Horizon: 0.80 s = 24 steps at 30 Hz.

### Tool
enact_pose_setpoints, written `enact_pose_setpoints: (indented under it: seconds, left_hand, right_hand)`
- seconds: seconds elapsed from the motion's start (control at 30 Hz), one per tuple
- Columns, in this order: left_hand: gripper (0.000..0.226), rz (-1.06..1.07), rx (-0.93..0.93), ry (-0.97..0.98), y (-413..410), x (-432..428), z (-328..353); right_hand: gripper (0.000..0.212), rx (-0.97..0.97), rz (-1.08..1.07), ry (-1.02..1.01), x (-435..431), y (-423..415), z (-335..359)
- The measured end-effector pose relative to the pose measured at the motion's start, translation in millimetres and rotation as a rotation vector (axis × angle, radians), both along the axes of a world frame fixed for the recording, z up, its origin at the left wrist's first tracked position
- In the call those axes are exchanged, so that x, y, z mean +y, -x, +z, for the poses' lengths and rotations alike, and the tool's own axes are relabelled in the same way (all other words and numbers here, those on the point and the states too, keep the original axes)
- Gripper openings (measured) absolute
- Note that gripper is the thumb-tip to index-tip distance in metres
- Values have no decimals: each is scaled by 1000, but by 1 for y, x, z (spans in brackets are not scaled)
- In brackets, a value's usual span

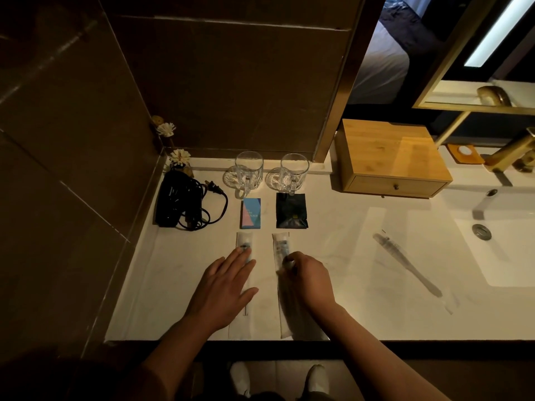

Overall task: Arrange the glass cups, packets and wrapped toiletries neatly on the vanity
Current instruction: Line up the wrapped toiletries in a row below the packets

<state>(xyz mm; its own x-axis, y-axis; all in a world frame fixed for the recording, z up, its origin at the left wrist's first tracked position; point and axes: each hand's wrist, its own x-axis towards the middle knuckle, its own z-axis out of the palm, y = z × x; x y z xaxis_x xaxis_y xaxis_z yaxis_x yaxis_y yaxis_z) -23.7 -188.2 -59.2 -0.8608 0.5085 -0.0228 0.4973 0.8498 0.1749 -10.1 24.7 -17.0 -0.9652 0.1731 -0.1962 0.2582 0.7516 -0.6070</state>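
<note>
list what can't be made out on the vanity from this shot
All in the head view:
- Left wrapped toiletry: its middle is covered by the left hand.
- Right wrapped toiletry: partly under the right hand; grip unclear.
- Blue packet and black packet: print too small and dim.
- Faucet: cut off by the right edge.
- Wooden box: drawer shut, contents hidden.

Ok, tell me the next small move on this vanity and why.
Probably nudge the right wrapped toothbrush straight. It slants slightly under the right hand, while the left wrapped toothbrush, under the flat left hand, already lines up below the blue packet. After that, the stray wrapped item near the sink likely needs bringing over.
</note>
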Motion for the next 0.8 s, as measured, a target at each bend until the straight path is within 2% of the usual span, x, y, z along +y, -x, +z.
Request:
enact_pose_setpoints:
  seconds: [0.3, 0.53, 0.8]
  left_hand:
    - [65, -21, -45, -29, 6, -6, -1]
    - [56, 77, -160, -298, 2, -16, 2]
    - [55, 56, -116, -173, 3, -14, -2]
  right_hand:
    - [27, 2, -61, 59, -15, 6, -5]
    - [34, 83, -63, -39, -13, 2, -5]
    - [43, 40, 43, -100, -10, 7, -5]
